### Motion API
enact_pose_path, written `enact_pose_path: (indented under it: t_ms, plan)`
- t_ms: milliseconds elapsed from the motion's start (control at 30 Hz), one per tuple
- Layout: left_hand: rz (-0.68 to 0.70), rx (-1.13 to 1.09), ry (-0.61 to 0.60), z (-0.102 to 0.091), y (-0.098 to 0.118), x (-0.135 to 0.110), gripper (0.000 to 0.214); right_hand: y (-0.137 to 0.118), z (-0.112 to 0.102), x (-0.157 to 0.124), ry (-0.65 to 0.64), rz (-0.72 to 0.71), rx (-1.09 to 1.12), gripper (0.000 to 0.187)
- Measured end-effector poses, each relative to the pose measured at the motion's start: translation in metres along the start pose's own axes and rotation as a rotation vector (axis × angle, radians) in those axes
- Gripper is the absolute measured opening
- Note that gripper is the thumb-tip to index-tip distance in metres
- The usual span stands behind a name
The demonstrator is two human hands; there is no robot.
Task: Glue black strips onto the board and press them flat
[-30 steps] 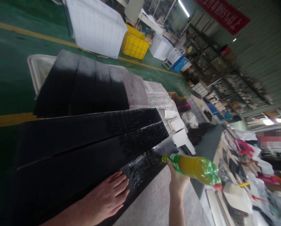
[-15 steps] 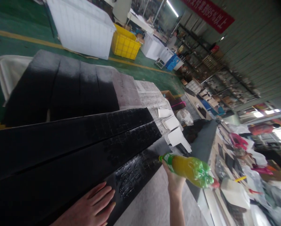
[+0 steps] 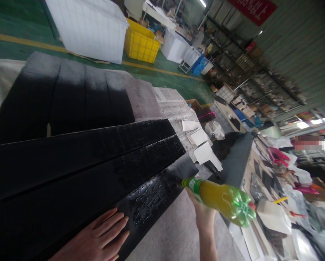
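My right hand [image 3: 203,210] grips a green plastic bottle [image 3: 219,197] of yellowish liquid around its neck end. The bottle is tipped, its cap end low over the nearest black strip [image 3: 173,181] and its base toward the right. Wet, glossy patches of liquid [image 3: 148,203] lie on that strip between my hands. My left hand [image 3: 102,232] rests flat on the black material, fingers stretched out, holding nothing. Two more long black strips [image 3: 97,170] lie side by side beyond it.
Further black sheets [image 3: 70,98] lie past the strips. White paper pieces [image 3: 206,152] sit at the far end of the table. A cluttered bench [image 3: 271,203] runs along the right. A white bin [image 3: 89,32] and a yellow crate [image 3: 142,45] stand on the green floor.
The bottle's base has swung slightly right and down, toward me, while its cap end stays over the strip. The view has shifted slightly; my left hand still lies flat.
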State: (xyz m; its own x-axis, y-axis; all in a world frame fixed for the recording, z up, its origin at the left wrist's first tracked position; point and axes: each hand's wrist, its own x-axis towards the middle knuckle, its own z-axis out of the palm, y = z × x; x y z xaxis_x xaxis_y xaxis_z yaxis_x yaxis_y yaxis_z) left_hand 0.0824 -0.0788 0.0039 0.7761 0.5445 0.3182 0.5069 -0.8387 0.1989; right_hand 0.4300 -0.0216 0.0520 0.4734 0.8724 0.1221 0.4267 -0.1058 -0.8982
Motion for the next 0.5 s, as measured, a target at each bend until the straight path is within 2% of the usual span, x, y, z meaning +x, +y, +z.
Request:
enact_pose_path:
  t_ms: [100, 167, 233, 333, 400, 500]
  plan:
    - [-0.096, -0.039, 0.078, 0.001, 0.005, 0.004, 0.030, -0.007, -0.004, 0.006, 0.043, 0.016, 0.015, 0.061]
    - [-0.132, -0.056, 0.100, 0.001, 0.008, 0.006, 0.030, -0.008, -0.008, -0.004, -0.016, 0.014, 0.020, 0.061]
    - [-0.120, -0.042, 0.085, 0.000, 0.006, 0.007, 0.028, -0.006, -0.010, -0.019, -0.096, 0.012, 0.002, 0.059]
    - [-0.043, 0.000, 0.032, -0.003, 0.001, 0.004, 0.032, -0.001, -0.009, -0.028, -0.136, 0.017, -0.032, 0.055]
    - [0.002, 0.009, 0.001, -0.003, 0.000, 0.002, 0.039, 0.001, -0.009, -0.020, -0.113, 0.019, -0.037, 0.055]
    - [-0.068, -0.038, 0.033, 0.001, 0.004, 0.000, 0.033, -0.002, -0.012, 0.001, -0.046, 0.029, -0.042, 0.056]
